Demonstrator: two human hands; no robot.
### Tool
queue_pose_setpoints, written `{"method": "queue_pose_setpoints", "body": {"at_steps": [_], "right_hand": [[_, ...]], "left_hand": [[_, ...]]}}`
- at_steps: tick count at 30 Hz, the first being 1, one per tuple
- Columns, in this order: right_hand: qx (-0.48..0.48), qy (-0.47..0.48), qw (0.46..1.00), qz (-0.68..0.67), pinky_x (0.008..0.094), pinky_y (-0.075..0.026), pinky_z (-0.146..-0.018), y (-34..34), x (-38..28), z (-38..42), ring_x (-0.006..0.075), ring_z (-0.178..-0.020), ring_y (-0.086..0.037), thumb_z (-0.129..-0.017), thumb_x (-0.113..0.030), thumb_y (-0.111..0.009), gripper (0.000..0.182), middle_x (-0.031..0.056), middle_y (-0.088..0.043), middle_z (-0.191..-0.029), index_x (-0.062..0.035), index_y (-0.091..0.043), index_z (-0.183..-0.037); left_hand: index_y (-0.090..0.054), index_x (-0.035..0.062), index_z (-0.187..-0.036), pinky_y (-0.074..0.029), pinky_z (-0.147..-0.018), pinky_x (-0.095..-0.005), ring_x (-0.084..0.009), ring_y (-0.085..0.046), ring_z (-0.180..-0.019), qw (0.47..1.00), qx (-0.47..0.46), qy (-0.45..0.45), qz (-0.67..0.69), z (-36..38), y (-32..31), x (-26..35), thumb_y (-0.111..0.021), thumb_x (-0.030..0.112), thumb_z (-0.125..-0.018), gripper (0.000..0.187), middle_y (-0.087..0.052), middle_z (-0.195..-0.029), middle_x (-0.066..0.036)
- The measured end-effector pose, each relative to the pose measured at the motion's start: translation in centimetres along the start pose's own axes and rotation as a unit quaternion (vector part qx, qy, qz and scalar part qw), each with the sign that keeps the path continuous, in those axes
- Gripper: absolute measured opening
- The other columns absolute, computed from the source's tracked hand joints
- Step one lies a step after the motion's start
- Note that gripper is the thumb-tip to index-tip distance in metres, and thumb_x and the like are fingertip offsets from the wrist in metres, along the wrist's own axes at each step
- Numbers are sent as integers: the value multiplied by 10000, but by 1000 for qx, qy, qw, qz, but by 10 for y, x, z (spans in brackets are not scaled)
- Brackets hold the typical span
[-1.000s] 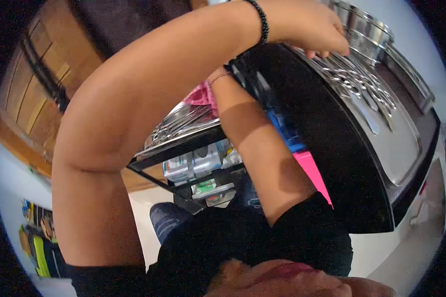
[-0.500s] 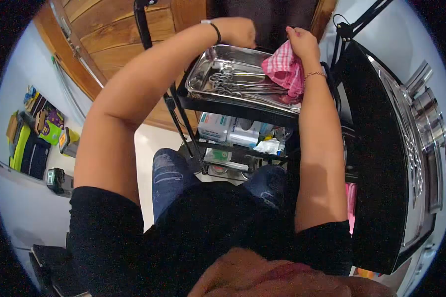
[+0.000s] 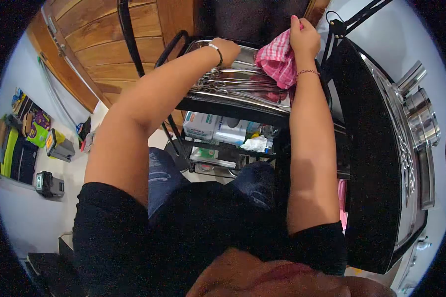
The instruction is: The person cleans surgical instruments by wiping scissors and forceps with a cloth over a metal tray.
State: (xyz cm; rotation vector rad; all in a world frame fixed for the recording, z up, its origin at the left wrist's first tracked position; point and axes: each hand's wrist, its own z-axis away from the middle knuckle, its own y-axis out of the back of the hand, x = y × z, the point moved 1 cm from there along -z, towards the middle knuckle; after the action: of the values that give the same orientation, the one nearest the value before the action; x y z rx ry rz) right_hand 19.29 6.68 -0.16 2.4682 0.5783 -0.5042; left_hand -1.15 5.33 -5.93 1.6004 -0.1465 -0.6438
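Observation:
A pink-and-white checked cloth (image 3: 277, 57) hangs from my right hand (image 3: 306, 40), which is closed around its upper end. The cloth drapes over the right end of a shiny metal tray (image 3: 249, 55). Long metal instruments with ring handles (image 3: 238, 80), like scissors or clamps, lie side by side in that tray. Over the tray's far left part is my left hand (image 3: 228, 51), its back toward me. Its fingers are hidden, so I cannot see whether it holds anything.
The tray sits on top of a black trolley (image 3: 218, 106). Boxes and packets (image 3: 228, 129) fill its lower shelf. At right stands a black-edged surface (image 3: 371, 148) with metal instruments and steel canisters (image 3: 421, 116). A wooden door (image 3: 109, 39) is behind, left.
My left hand has come down from above the tray's far rim to over the tray. My right hand still grips the cloth. The whole view has shifted slightly.

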Motion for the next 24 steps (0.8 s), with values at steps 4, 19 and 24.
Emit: {"method": "queue_pose_setpoints", "body": {"at_steps": [4, 19, 24], "right_hand": [[-32, -12, 999, -7, 409, -438, -569, 5, -4, -1, 358, -635, -557, -808, -503, -454, 428, 116, -624, -684, -120, -642, -770], [-46, -18, 998, -35, 377, -443, -585, -2, 3, -3, 317, -637, -567, -803, -512, -468, 419, 101, -630, -689, -146, -671, -791], [-26, -32, 998, -56, 340, -437, -578, -4, 9, -3, 267, -607, -554, -816, -495, -471, 415, 84, -621, -664, -136, -675, -778]], "left_hand": [[-672, 56, -796, -468, -594, -407, -288, -618, -672, 999, 28, 11, 12, -1, -5, -4, -591, 203, -699, 194, -667, -798, -107], [-642, 148, -729, -452, -607, -392, -286, -603, -668, 989, 141, -13, 50, 22, 19, -10, -587, 261, -663, 141, -653, -737, -67], [-668, 150, -726, -455, -594, -365, -285, -604, -656, 985, 163, 17, 52, 29, 30, -10, -577, 244, -666, 144, -659, -743, -49]]}}
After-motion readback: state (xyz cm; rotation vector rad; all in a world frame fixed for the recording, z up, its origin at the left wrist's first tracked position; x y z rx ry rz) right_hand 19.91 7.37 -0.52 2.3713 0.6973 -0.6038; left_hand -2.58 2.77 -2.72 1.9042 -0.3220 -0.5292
